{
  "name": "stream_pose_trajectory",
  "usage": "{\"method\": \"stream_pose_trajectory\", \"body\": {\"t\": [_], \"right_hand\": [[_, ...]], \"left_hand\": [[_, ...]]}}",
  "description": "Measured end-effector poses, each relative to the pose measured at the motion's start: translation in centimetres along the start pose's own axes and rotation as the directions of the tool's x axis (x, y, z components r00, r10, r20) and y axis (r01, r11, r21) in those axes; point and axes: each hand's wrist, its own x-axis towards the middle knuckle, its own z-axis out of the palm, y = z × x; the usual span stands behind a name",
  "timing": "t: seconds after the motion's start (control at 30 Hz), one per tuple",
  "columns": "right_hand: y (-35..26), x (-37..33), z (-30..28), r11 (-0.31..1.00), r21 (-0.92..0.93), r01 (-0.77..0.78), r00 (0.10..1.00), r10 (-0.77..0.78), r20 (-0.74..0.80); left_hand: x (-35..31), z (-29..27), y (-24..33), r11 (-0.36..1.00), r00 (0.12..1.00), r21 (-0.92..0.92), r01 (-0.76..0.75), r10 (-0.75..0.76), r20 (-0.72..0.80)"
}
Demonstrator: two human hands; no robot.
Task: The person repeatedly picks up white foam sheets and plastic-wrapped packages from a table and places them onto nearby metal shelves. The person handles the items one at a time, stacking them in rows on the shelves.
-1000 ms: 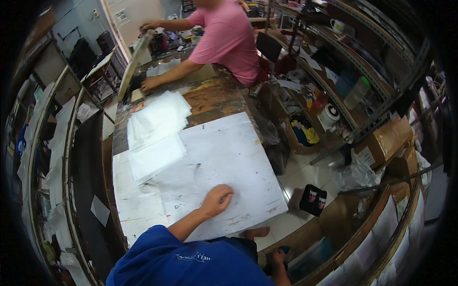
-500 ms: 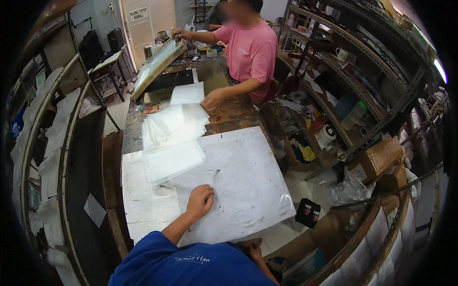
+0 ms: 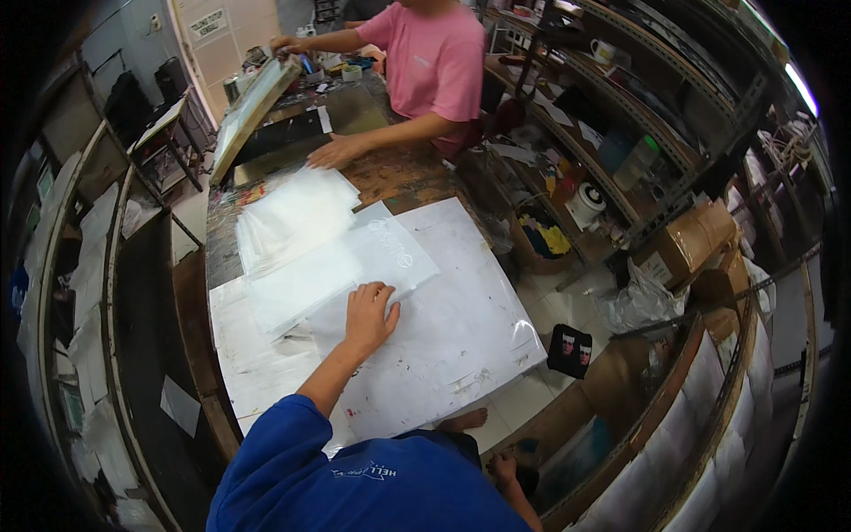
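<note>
My left hand (image 3: 368, 315) is open, fingers stretched out, at the near edge of a translucent sheet with a white printed design (image 3: 390, 239). Whether the fingertips press on that sheet or hover just above is hard to tell. Beside it, to the left, lies a fanned stack of whitish translucent sheets (image 3: 297, 222). My right hand (image 3: 503, 468) hangs low by my side, off the table; it is small and dark, and its finger pose is unclear. Across the table, a person in a pink shirt (image 3: 434, 66) holds up a framed printing screen (image 3: 253, 115) with one hand and reaches the other toward the stack.
A white board (image 3: 461, 328) covers the near part of the stained worktable (image 3: 390, 182). Metal shelving (image 3: 656, 115) with clutter runs along the right. Racks with sheets (image 3: 97, 293) stand at left. A cardboard box (image 3: 696, 235) and a black printed item (image 3: 569, 352) are at right.
The person across let go of a sheet, which now lies printed side up beside the stack. My left hand has moved forward to its edge and its fingers have spread. My view has shifted.
</note>
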Motion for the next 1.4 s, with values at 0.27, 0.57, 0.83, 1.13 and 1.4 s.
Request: {"method": "stream_pose_trajectory", "body": {"t": [0.27,0.57,0.83,1.13,1.4], "right_hand": [[5.0,1.9,3.5,0.928,-0.332,0.166,0.975,-0.206,-0.087],[-13.7,-1.6,0.9,0.889,0.304,0.343,0.939,-0.328,-0.102],[-26.7,-9.5,-5.0,0.650,-0.101,0.753,0.605,-0.745,-0.281],[-21.8,-2.3,-14.5,0.817,-0.128,0.563,0.761,-0.572,-0.304],[-17.5,7.3,-35.6,0.861,0.037,0.507,0.520,-0.272,-0.810]], "left_hand": [[2.8,4.8,-3.5,0.940,0.939,0.283,-0.192,0.092,0.333],[1.6,9.4,7.0,0.899,0.837,0.004,-0.438,0.407,0.366],[-2.0,14.7,25.1,0.663,0.569,-0.514,-0.544,0.742,0.354],[-2.4,16.3,32.4,0.579,0.412,-0.781,-0.235,0.787,0.460],[3.0,17.8,22.8,0.896,0.775,-0.424,-0.133,0.360,0.519]]}}
